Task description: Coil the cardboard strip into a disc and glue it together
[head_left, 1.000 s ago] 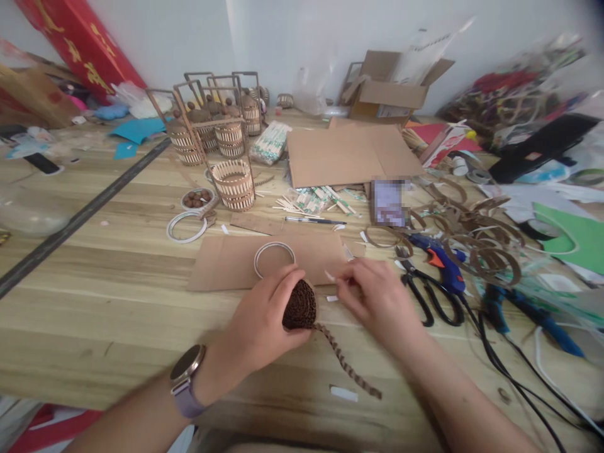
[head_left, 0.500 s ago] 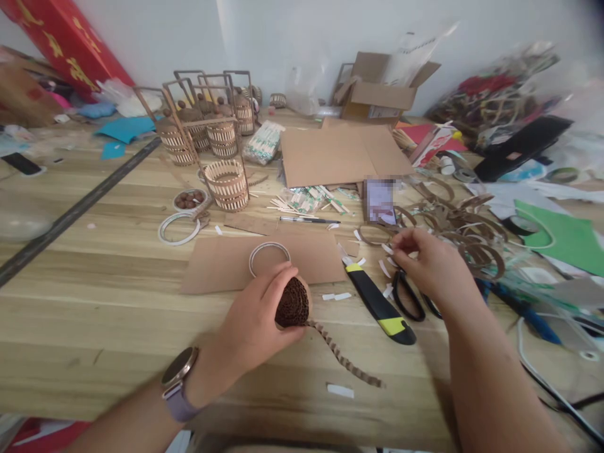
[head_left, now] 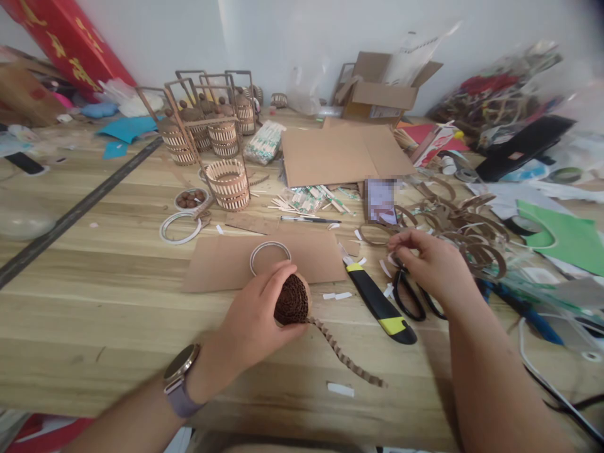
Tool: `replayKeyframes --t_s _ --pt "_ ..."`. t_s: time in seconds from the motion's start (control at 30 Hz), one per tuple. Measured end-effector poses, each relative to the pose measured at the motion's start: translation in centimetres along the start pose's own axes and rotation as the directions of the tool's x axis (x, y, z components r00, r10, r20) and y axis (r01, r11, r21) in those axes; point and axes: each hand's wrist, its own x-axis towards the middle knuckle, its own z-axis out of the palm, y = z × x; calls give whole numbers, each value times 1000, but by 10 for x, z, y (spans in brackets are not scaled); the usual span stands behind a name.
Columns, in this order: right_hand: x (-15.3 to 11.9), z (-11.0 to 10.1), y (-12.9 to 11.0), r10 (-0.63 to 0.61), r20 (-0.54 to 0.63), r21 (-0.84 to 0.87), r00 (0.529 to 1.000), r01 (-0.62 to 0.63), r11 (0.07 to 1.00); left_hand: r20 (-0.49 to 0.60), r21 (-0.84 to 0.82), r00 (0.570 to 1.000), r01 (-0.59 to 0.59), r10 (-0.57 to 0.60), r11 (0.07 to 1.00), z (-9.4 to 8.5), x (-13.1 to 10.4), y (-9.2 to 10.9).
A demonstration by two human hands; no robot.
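My left hand (head_left: pixel 255 314) is wrapped round a dark brown coil of corrugated cardboard (head_left: pixel 292 302). From the coil a loose wavy strip (head_left: pixel 344 357) trails to the lower right over the table. My right hand (head_left: pixel 419 255) has thumb and fingers pinched together just above the black scissors (head_left: pixel 408 296); whatever is between the fingertips is too small to make out. A black and yellow utility knife (head_left: pixel 377 305) lies between the hands. Behind the coil, a white ring (head_left: pixel 270 257) rests on a flat cardboard sheet (head_left: pixel 217 261).
Small baskets (head_left: pixel 227 185) with tall handles stand at the back left, near a bowl of brown balls (head_left: pixel 191 199). Cardboard rings (head_left: pixel 484 258) are heaped at the right. A pen (head_left: pixel 309 219) and a phone (head_left: pixel 381 201) lie beyond the sheet. An open box (head_left: pixel 382 94) stands behind.
My right hand has shifted slightly left and down toward the scissors. My left hand still holds the coil, in almost the same place.
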Motion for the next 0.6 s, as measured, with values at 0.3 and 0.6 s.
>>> replayKeyframes --t_s 0.3,0.6 --pt "-4 -4 -22 -205 5 99 979 203 974 -15 -64 997 77 -78 995 -5 2 1" --pt "-41 0 -81 -647 125 484 753 523 702 -39 -173 969 235 -245 957 -9 6 2"
